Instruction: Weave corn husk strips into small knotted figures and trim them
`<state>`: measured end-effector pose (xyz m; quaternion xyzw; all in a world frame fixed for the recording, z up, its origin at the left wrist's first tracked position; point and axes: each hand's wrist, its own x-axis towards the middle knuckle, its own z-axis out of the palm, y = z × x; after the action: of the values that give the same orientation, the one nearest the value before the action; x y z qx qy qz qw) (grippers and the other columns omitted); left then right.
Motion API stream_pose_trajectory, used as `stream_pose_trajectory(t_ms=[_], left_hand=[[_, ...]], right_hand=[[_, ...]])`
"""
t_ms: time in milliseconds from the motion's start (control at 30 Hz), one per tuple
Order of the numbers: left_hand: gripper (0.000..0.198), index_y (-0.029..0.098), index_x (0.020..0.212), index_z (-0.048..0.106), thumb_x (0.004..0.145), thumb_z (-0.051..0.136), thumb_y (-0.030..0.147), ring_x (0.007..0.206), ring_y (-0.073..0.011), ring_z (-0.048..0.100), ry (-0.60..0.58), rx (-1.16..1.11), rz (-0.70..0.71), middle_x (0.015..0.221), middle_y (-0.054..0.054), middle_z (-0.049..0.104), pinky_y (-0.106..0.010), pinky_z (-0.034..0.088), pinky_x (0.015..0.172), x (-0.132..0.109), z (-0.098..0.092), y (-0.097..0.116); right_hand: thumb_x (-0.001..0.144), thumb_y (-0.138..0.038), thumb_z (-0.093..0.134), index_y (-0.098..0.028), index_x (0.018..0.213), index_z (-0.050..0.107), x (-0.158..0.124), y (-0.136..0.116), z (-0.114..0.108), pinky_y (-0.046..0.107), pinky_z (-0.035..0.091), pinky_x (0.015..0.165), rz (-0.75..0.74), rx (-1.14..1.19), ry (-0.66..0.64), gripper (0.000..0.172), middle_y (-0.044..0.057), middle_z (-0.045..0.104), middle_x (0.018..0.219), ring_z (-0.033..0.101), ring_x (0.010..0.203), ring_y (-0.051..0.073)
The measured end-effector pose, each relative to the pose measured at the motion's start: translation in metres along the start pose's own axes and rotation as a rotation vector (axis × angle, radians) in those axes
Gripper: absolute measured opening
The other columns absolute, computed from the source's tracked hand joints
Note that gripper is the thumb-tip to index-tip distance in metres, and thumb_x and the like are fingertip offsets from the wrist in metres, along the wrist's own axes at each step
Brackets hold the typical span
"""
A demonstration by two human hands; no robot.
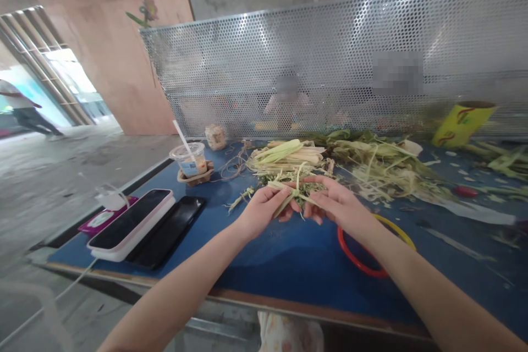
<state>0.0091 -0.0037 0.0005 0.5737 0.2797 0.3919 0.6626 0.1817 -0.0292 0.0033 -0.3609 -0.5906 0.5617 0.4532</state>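
Observation:
Over the middle of the blue table, my left hand (264,209) and my right hand (333,202) meet around pale green corn husk strips (296,193). The strips cross between my fingertips, and one end sticks up. My left thumb and fingers pinch them from the left. My right fingers close on the other side, partly hiding them. Just behind lies a stack of flat husk pieces (289,154) with thin green stems around it. A red and yellow ring (350,256) lies partly under my right forearm.
At left are a phone (132,223), a black tablet-like slab (167,234) and a cup with a straw (188,158). A twine ball (215,136) stands behind. Loose husks (371,162) and a yellow roll (464,124) lie right. A perforated metal screen (247,66) edges the table.

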Motion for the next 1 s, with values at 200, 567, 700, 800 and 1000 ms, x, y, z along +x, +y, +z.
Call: stream_pose_trajectory(t_ms=[200, 567, 700, 800, 1000], left_hand=[[0.048, 0.014, 0.116, 0.045, 0.075, 0.059, 0.035, 0.038, -0.0048, 0.036, -0.034, -0.076, 0.068, 0.043, 0.008, 0.043, -0.017, 0.029, 0.041, 0.003, 0.005, -0.006], [0.043, 0.009, 0.106, 0.057, 0.083, 0.041, 0.041, 0.033, -0.0060, 0.043, 0.105, 0.278, 0.131, 0.046, 0.002, 0.054, -0.018, 0.031, 0.037, -0.002, 0.009, -0.004], [0.042, 0.010, 0.107, 0.057, 0.082, 0.041, 0.041, 0.038, -0.0100, 0.054, 0.185, 0.267, 0.155, 0.058, -0.001, 0.063, -0.020, 0.032, 0.038, -0.004, 0.011, -0.003], [0.042, 0.012, 0.108, 0.056, 0.082, 0.041, 0.041, 0.038, -0.0112, 0.056, 0.222, 0.256, 0.152, 0.060, -0.002, 0.064, -0.020, 0.030, 0.037, -0.003, 0.010, -0.003], [0.035, 0.010, 0.098, 0.060, 0.081, 0.046, 0.037, 0.048, -0.0125, 0.061, 0.036, 0.251, 0.125, 0.067, -0.006, 0.068, -0.020, 0.039, 0.046, 0.003, 0.001, -0.011]], right_hand=[[0.064, -0.042, 0.066, -0.017, 0.091, 0.047, 0.006, 0.010, 0.009, 0.020, 0.027, 0.040, 0.058, 0.065, 0.002, 0.041, -0.003, 0.058, 0.053, 0.038, 0.038, 0.005], [0.069, -0.039, 0.062, -0.017, 0.071, 0.053, 0.005, 0.018, 0.018, 0.020, 0.025, 0.036, -0.114, 0.056, 0.223, 0.023, -0.007, 0.047, 0.047, 0.035, 0.035, 0.004], [0.070, -0.037, 0.061, -0.018, 0.063, 0.049, 0.005, 0.019, 0.021, 0.020, 0.025, 0.032, -0.127, 0.002, 0.235, 0.024, -0.007, 0.046, 0.045, 0.034, 0.030, 0.003], [0.069, -0.036, 0.062, -0.018, 0.062, 0.048, 0.007, 0.022, 0.020, 0.019, 0.025, 0.031, -0.122, -0.019, 0.251, 0.024, -0.008, 0.046, 0.045, 0.034, 0.030, 0.003], [0.069, -0.038, 0.061, -0.018, 0.071, 0.047, 0.012, 0.029, 0.013, 0.018, 0.023, 0.030, -0.140, -0.071, 0.303, 0.024, -0.009, 0.046, 0.044, 0.034, 0.028, 0.003]])
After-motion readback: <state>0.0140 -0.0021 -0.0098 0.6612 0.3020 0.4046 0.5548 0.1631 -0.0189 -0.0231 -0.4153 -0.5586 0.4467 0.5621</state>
